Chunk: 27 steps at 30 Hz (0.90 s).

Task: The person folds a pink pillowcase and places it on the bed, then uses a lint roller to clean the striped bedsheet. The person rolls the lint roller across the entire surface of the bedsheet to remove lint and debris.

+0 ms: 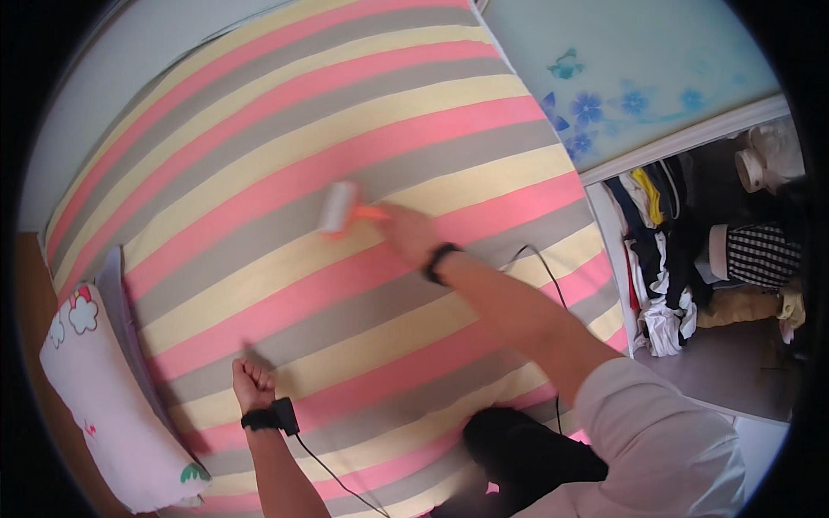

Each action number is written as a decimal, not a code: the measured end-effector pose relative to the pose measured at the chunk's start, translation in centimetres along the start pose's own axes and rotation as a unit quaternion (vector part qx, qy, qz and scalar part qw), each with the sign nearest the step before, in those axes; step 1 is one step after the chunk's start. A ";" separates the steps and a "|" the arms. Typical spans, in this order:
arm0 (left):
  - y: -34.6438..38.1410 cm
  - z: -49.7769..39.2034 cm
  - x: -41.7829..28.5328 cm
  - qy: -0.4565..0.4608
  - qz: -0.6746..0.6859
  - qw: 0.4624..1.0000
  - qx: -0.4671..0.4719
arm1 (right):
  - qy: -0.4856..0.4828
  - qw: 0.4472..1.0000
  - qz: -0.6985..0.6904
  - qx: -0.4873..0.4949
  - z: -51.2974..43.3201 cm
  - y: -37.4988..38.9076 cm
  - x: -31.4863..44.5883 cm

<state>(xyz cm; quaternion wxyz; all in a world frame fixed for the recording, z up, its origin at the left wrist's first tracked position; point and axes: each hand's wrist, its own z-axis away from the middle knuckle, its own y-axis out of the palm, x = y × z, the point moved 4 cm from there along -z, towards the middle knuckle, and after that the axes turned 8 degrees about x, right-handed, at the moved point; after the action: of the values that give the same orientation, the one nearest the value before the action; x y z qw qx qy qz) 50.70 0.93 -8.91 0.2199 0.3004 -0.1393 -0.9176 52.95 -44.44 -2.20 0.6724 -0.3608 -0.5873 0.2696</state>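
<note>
My right hand [411, 234] is closed around the orange handle of a lint roller [338, 207], whose white roll is over the middle of a striped bedsheet [363, 285]. Both hand and roller are blurred, and whether the roll touches the cloth cannot be told. Curled into a fist, my left hand [254, 383] is at or just above the sheet in the lower left, with nothing visible in it. The sheet has pink, grey and cream bands and lies mostly smooth over the bed.
A pink pillow [113, 401] with printed figures leans beside a purple-grey panel [120, 311] on the left. Black cables [333, 476] trail from my wrists. At right, an open wardrobe [719, 375] holds clothes [660, 259] next to a flowered sliding door [635, 58]. My knee [518, 440] rests on the bed.
</note>
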 end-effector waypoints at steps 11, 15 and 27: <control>3.4 -7.5 2.5 -0.028 -0.054 0.993 -0.097 | 0.508 0.840 0.137 0.129 44.9 -18.8 -19.4; 3.7 -8.2 2.4 -0.055 -0.062 0.992 -0.092 | 0.410 0.910 0.055 -0.031 32.6 -15.6 -20.7; 2.9 -9.0 2.5 -0.090 -0.056 0.988 -0.112 | 0.298 0.950 0.027 -0.093 -5.9 -16.2 -24.4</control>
<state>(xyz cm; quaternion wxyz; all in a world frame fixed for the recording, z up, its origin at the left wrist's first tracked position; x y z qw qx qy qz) 55.34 -3.93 -16.00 0.1871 0.1971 -0.0376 -0.9616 53.72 -74.28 -4.05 0.7726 -0.5016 -0.3729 0.1119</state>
